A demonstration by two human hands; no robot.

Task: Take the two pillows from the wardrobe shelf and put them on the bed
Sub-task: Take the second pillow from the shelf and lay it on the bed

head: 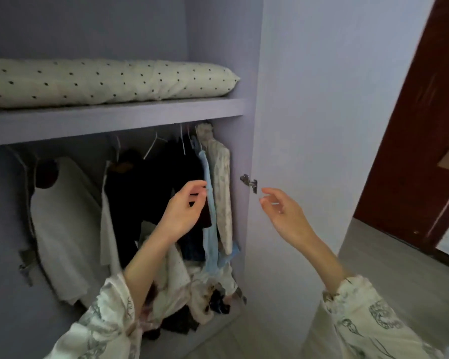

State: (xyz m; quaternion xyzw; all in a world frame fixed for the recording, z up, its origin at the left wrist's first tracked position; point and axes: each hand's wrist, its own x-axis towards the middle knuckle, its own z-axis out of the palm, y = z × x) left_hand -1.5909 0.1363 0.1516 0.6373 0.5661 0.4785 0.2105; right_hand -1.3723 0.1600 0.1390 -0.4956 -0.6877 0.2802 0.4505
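Nothing is being grasped: left hand (186, 211) and right hand (283, 212) are being raised, released, toward the polka-dot pillow (106, 80) on the wardrobe shelf (114, 120).

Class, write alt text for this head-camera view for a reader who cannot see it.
A spotted pillow lies on a wardrobe shelf above hanging clothes. Below it, a person's left hand and right hand are raised, empty, beside the open wardrobe door.

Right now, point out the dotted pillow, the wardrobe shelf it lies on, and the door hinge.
dotted pillow (109, 82): head view, on the middle of its spotted front face.
wardrobe shelf (114, 125): head view, on its bare front edge below the pillow.
door hinge (249, 182): head view, on the metal body beside the open door.
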